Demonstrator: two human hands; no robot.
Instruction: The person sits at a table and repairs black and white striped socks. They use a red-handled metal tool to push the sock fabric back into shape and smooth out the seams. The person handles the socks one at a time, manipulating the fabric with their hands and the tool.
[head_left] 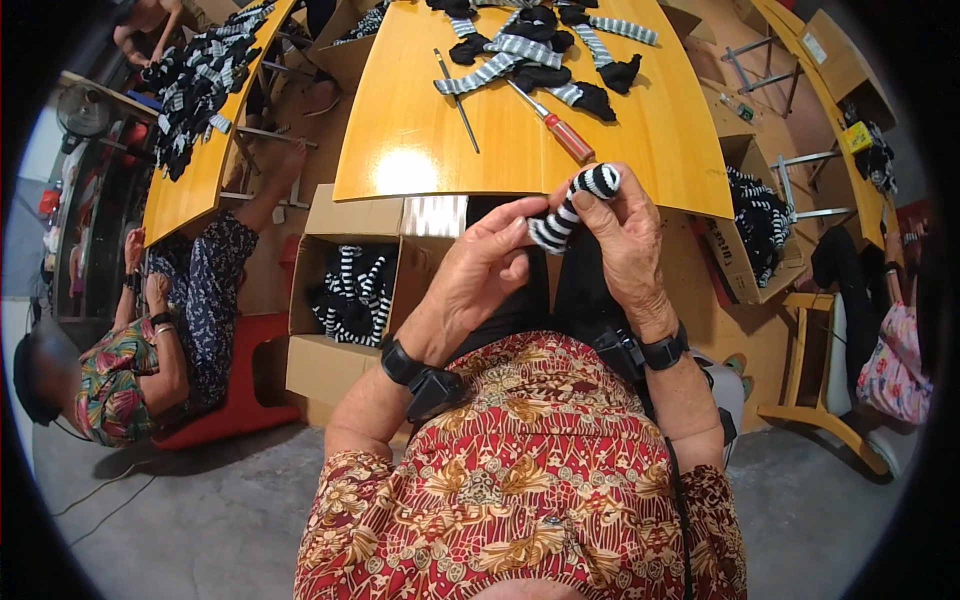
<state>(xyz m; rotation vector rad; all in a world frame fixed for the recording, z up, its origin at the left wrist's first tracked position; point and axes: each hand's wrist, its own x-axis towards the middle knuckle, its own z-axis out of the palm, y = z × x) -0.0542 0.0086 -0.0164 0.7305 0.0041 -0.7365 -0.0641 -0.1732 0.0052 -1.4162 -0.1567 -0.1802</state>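
Striped black-and-white sock [572,205] pinched between 2 raised hands, left hand [480,270] gripping lower end, right hand [625,235] clasping top.

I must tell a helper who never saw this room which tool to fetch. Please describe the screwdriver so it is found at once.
Start at the yellow wooden table in front of the person. Near its front edge, just beyond the raised hands, lies the screwdriver, pointing toward the striped socks. Its red handle sets it apart from the thin plain metal rod to its left.

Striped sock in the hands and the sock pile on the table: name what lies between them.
Head view: a red-handled screwdriver lies on the table between the held striped sock and the sock pile.
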